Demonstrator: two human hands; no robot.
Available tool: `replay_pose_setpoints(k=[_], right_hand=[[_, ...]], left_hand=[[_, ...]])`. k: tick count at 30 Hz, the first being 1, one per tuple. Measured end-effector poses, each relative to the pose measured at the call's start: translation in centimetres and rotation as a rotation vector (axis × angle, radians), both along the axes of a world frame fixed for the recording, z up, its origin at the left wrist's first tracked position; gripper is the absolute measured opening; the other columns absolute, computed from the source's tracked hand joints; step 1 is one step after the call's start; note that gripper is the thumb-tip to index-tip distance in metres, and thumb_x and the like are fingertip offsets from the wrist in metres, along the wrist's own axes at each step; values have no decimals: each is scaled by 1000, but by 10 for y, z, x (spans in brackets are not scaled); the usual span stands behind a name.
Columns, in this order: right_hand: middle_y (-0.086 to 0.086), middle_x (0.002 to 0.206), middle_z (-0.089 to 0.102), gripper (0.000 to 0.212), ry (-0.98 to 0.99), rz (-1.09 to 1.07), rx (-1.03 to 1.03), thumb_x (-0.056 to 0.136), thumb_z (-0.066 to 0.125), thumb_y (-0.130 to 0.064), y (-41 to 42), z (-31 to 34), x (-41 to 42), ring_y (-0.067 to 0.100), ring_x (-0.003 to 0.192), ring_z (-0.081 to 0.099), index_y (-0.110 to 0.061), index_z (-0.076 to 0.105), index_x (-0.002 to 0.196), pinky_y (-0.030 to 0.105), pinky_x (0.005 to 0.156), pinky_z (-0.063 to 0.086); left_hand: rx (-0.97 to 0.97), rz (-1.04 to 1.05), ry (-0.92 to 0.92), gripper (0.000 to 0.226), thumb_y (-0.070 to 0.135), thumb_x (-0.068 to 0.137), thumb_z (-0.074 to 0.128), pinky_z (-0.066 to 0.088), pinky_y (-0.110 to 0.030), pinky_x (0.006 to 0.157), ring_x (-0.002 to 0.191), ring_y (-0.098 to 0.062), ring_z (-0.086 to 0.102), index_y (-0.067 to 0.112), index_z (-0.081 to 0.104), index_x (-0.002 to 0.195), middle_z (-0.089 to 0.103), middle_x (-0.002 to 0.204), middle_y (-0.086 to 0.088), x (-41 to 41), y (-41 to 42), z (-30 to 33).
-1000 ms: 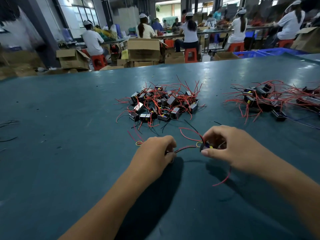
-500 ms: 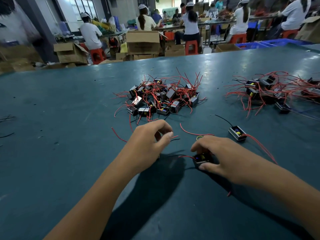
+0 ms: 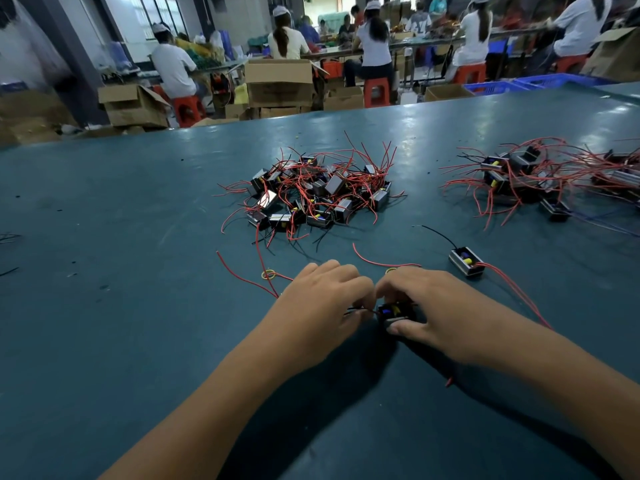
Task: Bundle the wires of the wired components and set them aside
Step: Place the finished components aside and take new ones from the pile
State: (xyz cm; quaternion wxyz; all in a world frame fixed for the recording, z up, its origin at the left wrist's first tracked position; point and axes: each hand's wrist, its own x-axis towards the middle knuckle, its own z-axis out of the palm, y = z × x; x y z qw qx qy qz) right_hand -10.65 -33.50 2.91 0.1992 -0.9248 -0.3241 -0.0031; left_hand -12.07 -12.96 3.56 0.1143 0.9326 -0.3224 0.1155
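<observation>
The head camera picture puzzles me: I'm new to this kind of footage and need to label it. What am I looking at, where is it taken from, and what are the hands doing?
There is no machine here: a person works with two bare hands, and the one camera sits on their head, looking forward and down, so the arms come in from the bottom edge. The right hand grips a small black wired component. The left hand pinches its thin wires just beside it. Both hands are low over a blue-green table. Farther back lies a heap of the same components tangled in red wires, with a second heap to the right. One single component lies alone by the right hand, and a yellow rubber band lies near the left. Behind the table other workers sit among cardboard boxes.
</observation>
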Motion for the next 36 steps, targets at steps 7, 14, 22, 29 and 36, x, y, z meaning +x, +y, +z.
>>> replay_pose_setpoints(k=[7,14,22,29,36], right_hand=[[-11,112,57,37,-40,8,-20,86,71,-32,1,-4,0,7,104,50,-25,54,118,15,88,33],[-12,109,57,37,-30,28,6,86,72,-30,2,-4,0,5,100,50,-23,55,118,13,87,33],[-14,107,56,36,-2,47,-13,86,72,-34,1,-2,1,3,95,48,-25,55,117,14,86,35],[-15,94,51,27,-7,-23,-35,86,70,-35,-1,-2,0,11,87,48,-28,46,96,29,80,43],[-17,91,49,28,3,-68,-29,86,70,-36,-2,-2,0,9,85,46,-30,43,92,27,76,41]], left_hand=[[31,127,107,14,34,101,49,31,-31,86,100,-16,53,25,59,100,62,102,9,-2,-4,-1],[273,127,87,21,33,105,39,19,-31,66,86,-26,58,22,56,110,68,93,1,-3,0,7],[335,149,37,10,22,97,38,33,-33,81,70,-27,49,24,36,106,59,79,5,-4,7,10],[90,-28,-23,14,12,83,58,37,-36,84,90,-17,53,25,60,90,60,98,10,-7,15,23],[47,-91,155,19,17,86,65,39,-27,73,74,-6,49,31,70,97,59,94,15,-6,22,21]])
